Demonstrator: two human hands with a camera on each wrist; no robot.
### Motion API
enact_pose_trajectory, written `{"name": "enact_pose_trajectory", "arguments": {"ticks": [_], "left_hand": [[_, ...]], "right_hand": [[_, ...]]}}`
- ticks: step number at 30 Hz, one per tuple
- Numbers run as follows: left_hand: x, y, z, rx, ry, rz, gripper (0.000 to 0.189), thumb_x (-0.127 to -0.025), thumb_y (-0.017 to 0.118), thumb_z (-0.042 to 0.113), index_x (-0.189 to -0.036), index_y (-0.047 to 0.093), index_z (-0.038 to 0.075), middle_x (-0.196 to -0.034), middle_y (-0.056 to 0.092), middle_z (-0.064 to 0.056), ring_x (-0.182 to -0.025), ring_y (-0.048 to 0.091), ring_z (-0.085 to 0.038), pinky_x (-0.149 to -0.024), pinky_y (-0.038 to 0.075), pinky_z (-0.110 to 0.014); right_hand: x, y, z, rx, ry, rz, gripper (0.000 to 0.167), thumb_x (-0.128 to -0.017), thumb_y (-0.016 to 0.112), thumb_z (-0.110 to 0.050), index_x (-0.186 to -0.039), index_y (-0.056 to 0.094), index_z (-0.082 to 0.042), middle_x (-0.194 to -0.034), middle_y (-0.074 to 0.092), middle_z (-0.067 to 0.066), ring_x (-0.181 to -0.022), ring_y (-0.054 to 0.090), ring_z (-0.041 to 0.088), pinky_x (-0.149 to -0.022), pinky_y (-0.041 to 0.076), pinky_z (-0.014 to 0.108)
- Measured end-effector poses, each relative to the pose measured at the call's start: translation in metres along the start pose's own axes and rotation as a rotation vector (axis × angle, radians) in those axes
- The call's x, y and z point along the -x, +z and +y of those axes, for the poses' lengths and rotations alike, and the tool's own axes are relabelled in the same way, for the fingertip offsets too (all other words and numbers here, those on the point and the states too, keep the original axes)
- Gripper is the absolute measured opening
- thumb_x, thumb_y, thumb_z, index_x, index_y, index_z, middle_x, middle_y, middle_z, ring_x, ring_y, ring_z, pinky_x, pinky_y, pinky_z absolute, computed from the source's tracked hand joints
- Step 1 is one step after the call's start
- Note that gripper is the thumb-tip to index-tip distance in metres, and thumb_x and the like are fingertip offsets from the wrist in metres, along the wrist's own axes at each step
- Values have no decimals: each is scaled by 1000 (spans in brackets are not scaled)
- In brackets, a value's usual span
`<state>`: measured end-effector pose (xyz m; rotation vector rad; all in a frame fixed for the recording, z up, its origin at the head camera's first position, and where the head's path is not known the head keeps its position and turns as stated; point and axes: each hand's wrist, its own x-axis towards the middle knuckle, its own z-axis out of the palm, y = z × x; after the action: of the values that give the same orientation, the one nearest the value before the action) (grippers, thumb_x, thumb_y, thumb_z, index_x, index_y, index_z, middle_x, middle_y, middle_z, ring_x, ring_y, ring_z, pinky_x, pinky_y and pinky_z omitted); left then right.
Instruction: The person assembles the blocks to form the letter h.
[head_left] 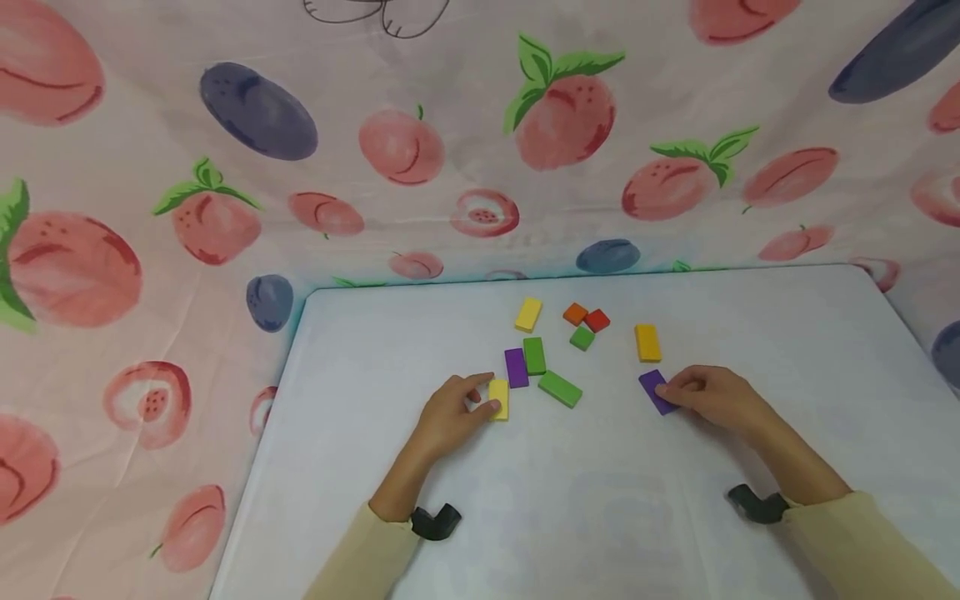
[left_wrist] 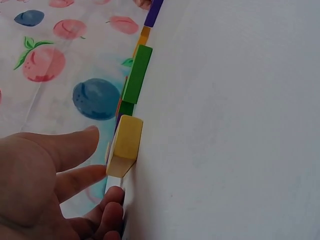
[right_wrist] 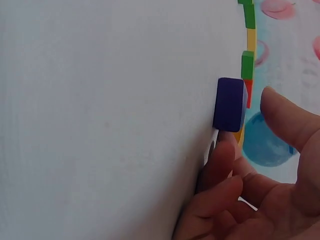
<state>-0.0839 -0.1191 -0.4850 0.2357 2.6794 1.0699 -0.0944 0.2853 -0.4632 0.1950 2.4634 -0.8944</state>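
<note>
Overall, a fruit-printed cloth (head_left: 420,75) fills the space beyond both hands and out to the left hand's side. Beneath the hands spreads a white tabletop (head_left: 600,517). Pale sleeves cover the left forearm (head_left: 367,554) and the right forearm (head_left: 862,533).

The left hand (head_left: 442,417) has its thumb and forefinger spread apart around a yellow block (head_left: 501,392); a finger meets the block's edge, while the thumb stands off it in the left wrist view. The right hand (head_left: 712,396) has loosely bent fingers at the edge of a purple block (head_left: 651,383), its thumb raised clear in the right wrist view.

Dark wrist pieces (head_left: 437,523) sit at both cuffs. Just right of the left fingertips lie a second purple block (head_left: 516,368), an upright-pointing green block (head_left: 534,356) and a slanted green block (head_left: 560,389). Farther beyond the left hand is a pale yellow block (head_left: 528,316); just beyond the right fingers, an amber block (head_left: 648,343).

Smallest, between the hands and farther off, are orange (head_left: 575,313), red (head_left: 597,320) and green pieces (head_left: 582,337), clustered close together.
</note>
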Motion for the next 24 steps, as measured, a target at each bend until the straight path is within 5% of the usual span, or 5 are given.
{"name": "enact_pose_trajectory", "arguments": {"ticks": [13,24], "left_hand": [[-1,4,3,-34,-9,-9,58,-93,75,33,-147,57,23,-95,53,-1,-70,44,-13,-60,36,-25],[1,4,8,-44,-17,15,54,-91,78,28,-141,62,19,-96,55,-4,-75,47,-15,-63,38,-27]], "right_hand": [[2,7,-6,90,-25,79,57,-91,74,-48,-117,62,2,-91,62,11,-88,54,27,-70,46,30],[8,15,-10,94,-86,136,49,-92,75,-40,-117,63,1,-103,68,17,-94,59,32,-77,51,40]]}}
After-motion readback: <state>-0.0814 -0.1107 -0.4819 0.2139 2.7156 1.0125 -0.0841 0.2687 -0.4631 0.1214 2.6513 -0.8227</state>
